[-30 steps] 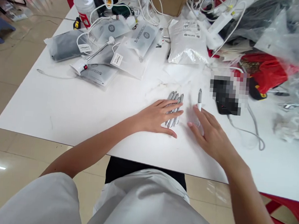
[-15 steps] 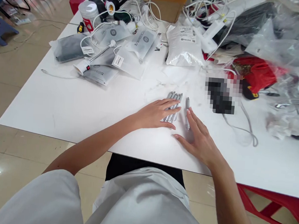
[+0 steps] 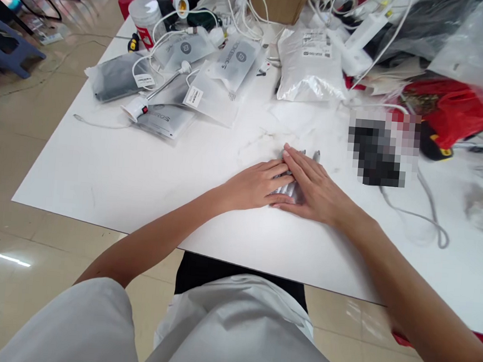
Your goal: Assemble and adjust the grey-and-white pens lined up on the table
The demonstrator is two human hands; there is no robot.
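Several grey pens (image 3: 285, 190) lie side by side on the white table (image 3: 150, 168), mostly covered by my hands. My left hand (image 3: 260, 187) rests on their left side with its fingers spread. From the right, my right hand (image 3: 314, 189) lies flat over the pens, its fingers stretched out and its fingertips touching or nearly touching those of my left hand. One pen tip (image 3: 317, 156) shows just beyond my right hand, a little apart from the others.
Packets in frosted bags (image 3: 162, 120), a lamp holder (image 3: 135, 108) and a plastic jar (image 3: 145, 18) are at the back left. A stuffed white bag (image 3: 311, 66) lies behind the pens. A partly pixelated dark object (image 3: 375, 152) with a cable is at the right.
My right hand has moved left from beside the single pen onto the group, close against my left hand. The view has shifted slightly, and my left hand has stayed over the pens.
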